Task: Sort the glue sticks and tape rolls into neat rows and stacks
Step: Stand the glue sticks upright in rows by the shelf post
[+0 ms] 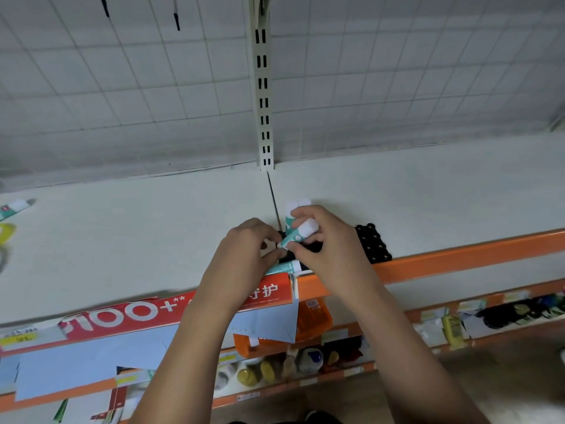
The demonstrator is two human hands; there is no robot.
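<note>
Your two bare forearms came up from the bottom of the view and met over the front of the white metal shelf (153,240). Your right hand (324,240) gripped a short teal-and-white plastic glue stick (298,235), fingers curled round its white cap and barrel. The stick was tilted, cap up and to the right. Your left hand (244,258) pinched its teal base end with curled fingertips. It hung just above the shelf's front, beside the seam between two boards.

I judge it light, stiff and smooth, so apt to slip or roll. Hold it mid-barrel, not by the cap, which could pull off.

Like upright sticks (290,209) stood just behind your right hand, a lying stick (284,266) rested beneath your hands, and a far-left stick (15,206) lay well apart. A block of black round caps (373,243) sat to the right.
</note>
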